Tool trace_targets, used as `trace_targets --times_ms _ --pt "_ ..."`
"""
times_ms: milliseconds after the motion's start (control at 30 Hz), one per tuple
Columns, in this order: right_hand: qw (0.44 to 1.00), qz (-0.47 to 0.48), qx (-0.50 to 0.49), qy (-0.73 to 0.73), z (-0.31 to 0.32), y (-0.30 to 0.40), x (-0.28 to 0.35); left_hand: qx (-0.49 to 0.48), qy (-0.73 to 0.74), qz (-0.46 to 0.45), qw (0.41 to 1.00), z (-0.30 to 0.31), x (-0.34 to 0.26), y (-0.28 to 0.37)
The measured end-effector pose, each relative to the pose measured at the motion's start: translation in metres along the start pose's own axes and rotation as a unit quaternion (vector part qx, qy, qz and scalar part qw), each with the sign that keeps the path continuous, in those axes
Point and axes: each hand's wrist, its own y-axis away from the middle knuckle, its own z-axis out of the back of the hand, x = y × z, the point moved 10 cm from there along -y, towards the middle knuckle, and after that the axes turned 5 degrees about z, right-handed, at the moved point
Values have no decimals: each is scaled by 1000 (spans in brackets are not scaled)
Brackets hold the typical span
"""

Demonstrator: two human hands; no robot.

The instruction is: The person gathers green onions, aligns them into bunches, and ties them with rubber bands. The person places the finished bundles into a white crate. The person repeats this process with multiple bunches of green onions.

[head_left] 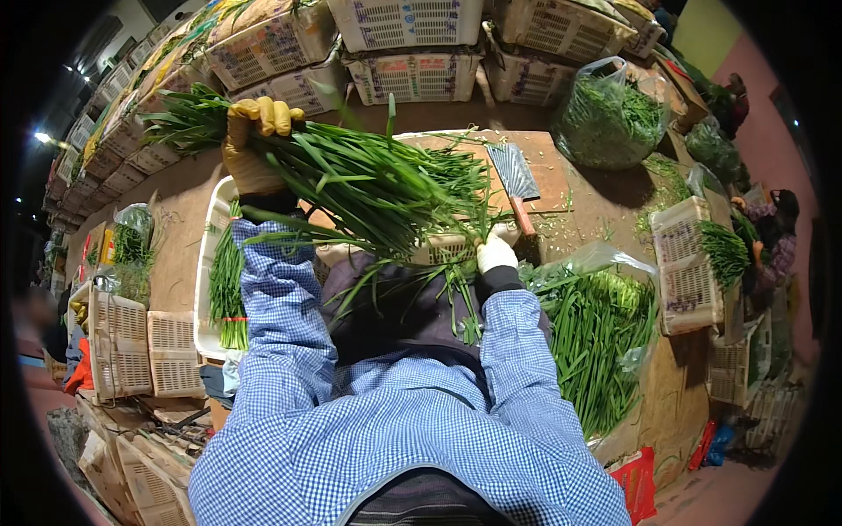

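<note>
My left hand (pixel 260 135), in a yellow glove, is raised at the upper left and closed around a large bunch of long flat green leaves, likely garlic chives (pixel 368 174). The bunch slants down to the right over a wooden board (pixel 454 141). In a white glove, my right hand (pixel 498 252) pinches some thin stalks at its lower right end. Loose leaves (pixel 460 286) hang below, over my lap. On the board, right of the bunch, lies a cleaver (pixel 515 174), its wooden handle toward me.
A white tub (pixel 205 289) with banded chives stands at my left. More chives lie on plastic (pixel 595 342) at my right. A full plastic bag (pixel 612 118) sits beyond the board, before stacked crates (pixel 414 72). Another person works at the far right beside a crate (pixel 685 263).
</note>
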Motion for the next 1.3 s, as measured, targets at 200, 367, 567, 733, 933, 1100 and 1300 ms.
trace_targets --times_ms 200,367,567,733,933,1100,1300 --pt "856 134 -31 -499 80 43 56 0 7 -18 1000 -14 -4 3" --pt "852 187 -167 -460 145 50 106 40 -8 4 999 -29 0 4" --pt "870 91 -153 -459 65 6 81 76 11 -13 997 -41 3 3" --pt "936 18 -66 -346 4 4 -7 107 37 -11 994 -59 -5 2" --pt "783 147 -75 -600 141 21 57 131 48 3 990 -85 0 13" --pt "759 221 -27 -612 143 -12 110 150 50 8 987 -97 4 12" --pt "830 16 -71 -553 84 -15 34 169 74 5 983 -87 -4 17"
